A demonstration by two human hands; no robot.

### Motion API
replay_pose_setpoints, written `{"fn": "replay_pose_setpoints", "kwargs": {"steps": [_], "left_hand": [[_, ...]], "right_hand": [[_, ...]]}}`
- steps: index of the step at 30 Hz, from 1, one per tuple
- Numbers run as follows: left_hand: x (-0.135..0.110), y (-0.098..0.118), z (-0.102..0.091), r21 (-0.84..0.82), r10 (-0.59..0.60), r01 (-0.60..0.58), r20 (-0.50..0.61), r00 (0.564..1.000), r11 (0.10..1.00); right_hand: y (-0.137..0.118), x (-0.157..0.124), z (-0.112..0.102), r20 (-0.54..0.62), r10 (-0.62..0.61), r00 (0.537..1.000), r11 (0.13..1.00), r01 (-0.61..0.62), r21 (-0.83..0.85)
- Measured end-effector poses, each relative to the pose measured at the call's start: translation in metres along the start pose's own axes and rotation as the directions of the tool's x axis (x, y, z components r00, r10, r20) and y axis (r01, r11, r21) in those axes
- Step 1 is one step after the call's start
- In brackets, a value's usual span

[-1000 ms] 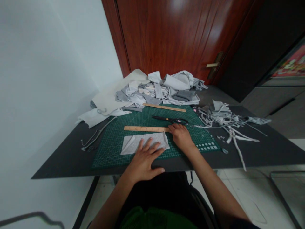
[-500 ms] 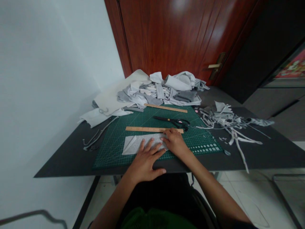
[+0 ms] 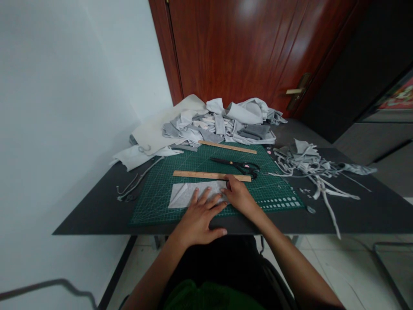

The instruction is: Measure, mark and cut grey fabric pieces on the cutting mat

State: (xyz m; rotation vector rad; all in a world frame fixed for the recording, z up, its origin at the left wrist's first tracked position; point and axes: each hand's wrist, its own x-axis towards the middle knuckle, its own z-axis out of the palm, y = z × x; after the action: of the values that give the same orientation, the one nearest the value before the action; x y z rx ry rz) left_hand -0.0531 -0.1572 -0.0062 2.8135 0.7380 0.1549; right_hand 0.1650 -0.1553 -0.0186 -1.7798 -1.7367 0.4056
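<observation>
A light grey fabric piece (image 3: 189, 193) lies flat on the green cutting mat (image 3: 155, 198). My left hand (image 3: 200, 215) rests on its near right part with fingers spread flat. My right hand (image 3: 238, 196) lies on the fabric's right end, fingers curled down against it just below a wooden ruler (image 3: 206, 175). Black scissors (image 3: 237, 164) lie beyond that ruler, untouched.
A second wooden ruler (image 3: 227, 147) lies at the mat's far edge. A heap of grey and white fabric (image 3: 219, 120) fills the back of the dark table (image 3: 355, 206). Cut strips and scraps (image 3: 309, 165) spread to the right; thin strips (image 3: 135, 183) lie left. A red-brown door stands behind.
My right hand has drawn back from the ruler's right end and the scissors and come down onto the fabric's right edge. The left hand has stayed put on the fabric.
</observation>
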Motion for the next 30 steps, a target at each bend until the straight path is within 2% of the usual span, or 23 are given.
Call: {"fn": "replay_pose_setpoints", "kwargs": {"steps": [5,9,13,16,19,23,26,30], "left_hand": [[0.0,-0.001,0.001,0.007,0.0,0.0,-0.003,1.0,1.0],[0.0,-0.001,0.002,0.002,0.003,-0.003,-0.013,1.0,1.0],[0.0,-0.001,0.001,-0.004,-0.004,0.004,-0.002,1.0,1.0],[0.0,0.0,0.0,-0.004,-0.009,0.009,0.006,1.0,1.0],[0.0,0.002,-0.002,-0.006,-0.017,0.017,0.006,1.0,1.0],[0.0,0.004,-0.004,-0.002,-0.028,0.028,0.019,0.999,1.0],[0.001,0.005,-0.004,0.0,-0.032,0.032,0.027,0.999,0.999],[0.001,0.003,-0.003,-0.01,-0.024,0.024,0.012,1.0,1.0]], "right_hand": [[0.001,-0.002,0.002,0.012,-0.023,1.0,0.998,0.024,-0.059],[0.001,-0.002,0.005,-0.036,-0.087,0.996,0.995,0.085,-0.054],[0.0,0.001,0.005,-0.111,-0.033,0.993,0.99,0.048,0.133],[0.0,0.004,0.003,-0.144,0.039,0.989,0.948,0.009,0.319],[0.003,0.005,0.0,-0.167,0.063,0.984,0.924,0.006,0.382],[0.006,0.003,-0.001,-0.236,0.038,0.971,0.968,0.023,0.251],[0.003,0.0,-0.004,-0.185,0.033,0.982,0.999,-0.03,0.018],[-0.004,-0.001,-0.008,-0.108,0.069,0.992,0.955,-0.097,-0.28]]}}
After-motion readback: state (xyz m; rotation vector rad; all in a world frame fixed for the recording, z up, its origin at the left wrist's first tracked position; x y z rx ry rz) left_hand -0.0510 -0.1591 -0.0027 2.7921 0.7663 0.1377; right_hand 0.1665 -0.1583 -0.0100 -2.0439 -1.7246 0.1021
